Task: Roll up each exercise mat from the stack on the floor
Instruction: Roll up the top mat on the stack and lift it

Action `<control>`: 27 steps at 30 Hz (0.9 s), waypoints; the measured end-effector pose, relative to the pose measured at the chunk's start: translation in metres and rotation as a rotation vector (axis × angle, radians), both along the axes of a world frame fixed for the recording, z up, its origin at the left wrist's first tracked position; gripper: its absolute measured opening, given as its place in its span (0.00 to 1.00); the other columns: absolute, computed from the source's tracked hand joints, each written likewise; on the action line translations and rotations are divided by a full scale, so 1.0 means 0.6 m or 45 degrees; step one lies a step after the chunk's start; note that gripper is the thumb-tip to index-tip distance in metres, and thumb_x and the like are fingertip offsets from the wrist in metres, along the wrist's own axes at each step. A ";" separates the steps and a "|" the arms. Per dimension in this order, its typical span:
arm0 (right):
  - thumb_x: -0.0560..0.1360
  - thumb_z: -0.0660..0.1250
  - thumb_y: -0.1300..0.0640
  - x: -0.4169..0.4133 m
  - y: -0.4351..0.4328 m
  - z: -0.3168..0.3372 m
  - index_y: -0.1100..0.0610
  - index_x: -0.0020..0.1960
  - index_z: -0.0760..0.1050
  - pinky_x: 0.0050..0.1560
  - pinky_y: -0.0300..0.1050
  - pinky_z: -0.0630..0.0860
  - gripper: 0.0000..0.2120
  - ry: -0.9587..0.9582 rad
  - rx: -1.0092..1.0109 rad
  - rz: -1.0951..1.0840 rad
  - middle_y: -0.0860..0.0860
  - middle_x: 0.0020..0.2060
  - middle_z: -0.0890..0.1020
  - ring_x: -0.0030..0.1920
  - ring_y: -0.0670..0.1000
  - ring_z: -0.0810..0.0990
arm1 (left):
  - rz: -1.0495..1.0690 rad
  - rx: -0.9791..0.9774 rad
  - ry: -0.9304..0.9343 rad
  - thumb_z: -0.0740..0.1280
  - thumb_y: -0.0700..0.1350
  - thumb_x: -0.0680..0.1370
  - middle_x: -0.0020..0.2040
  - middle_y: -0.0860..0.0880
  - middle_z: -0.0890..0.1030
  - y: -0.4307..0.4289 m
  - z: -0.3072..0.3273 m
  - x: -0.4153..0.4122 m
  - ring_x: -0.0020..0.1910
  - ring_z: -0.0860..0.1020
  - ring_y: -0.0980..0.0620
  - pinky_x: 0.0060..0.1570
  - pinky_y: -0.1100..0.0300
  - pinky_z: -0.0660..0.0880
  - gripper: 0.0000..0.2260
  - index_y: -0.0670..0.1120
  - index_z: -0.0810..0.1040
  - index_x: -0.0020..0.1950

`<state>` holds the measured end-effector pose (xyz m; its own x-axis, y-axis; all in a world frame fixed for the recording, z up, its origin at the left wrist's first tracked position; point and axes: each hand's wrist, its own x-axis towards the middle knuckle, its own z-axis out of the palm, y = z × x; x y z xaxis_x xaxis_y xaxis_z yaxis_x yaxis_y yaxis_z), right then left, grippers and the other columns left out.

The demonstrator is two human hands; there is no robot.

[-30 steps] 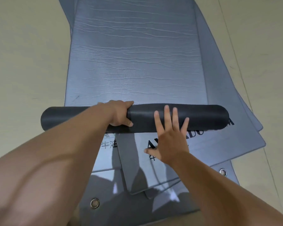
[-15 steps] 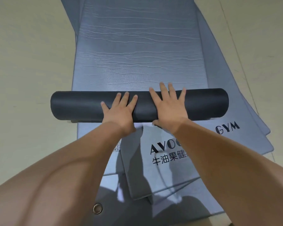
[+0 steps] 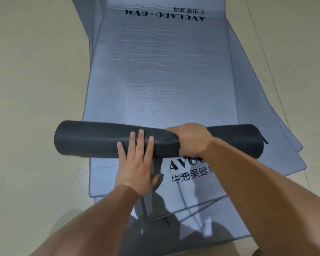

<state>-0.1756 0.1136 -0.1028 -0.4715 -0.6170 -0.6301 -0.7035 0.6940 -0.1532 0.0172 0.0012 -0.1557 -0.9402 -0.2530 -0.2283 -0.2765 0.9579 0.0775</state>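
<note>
A dark grey roll [image 3: 92, 140] of the top exercise mat lies crosswise on the stack. The unrolled part of that mat [image 3: 161, 71] stretches away from me, silver-grey with black lettering at its far end. My left hand [image 3: 136, 163] lies flat, its straight fingers pressing on the near side of the roll and its palm over the mat below. My right hand [image 3: 191, 140] grips the roll from above, right of centre, with fingers curled over the top and thumb underneath. More flat mats [image 3: 198, 183] lie beneath, printed with the same lettering.
The stack of mats fans out unevenly, with corners [image 3: 296, 163] jutting to the right and a near edge [image 3: 103, 195] at the lower left. Beige floor [image 3: 31, 80] surrounds the stack on both sides.
The roll has moved further away along the mat and grown thicker. My right hand went from flat pressing to gripping the roll. My left hand slid back to the roll's near side.
</note>
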 end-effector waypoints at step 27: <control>0.69 0.79 0.47 -0.072 -0.046 -0.050 0.46 0.83 0.37 0.76 0.78 0.44 0.60 0.513 0.023 -0.249 0.62 0.82 0.52 0.82 0.66 0.46 | -0.003 -0.085 0.000 0.75 0.65 0.69 0.83 0.44 0.38 -0.109 0.001 -0.147 0.81 0.38 0.40 0.73 0.27 0.42 0.58 0.48 0.38 0.83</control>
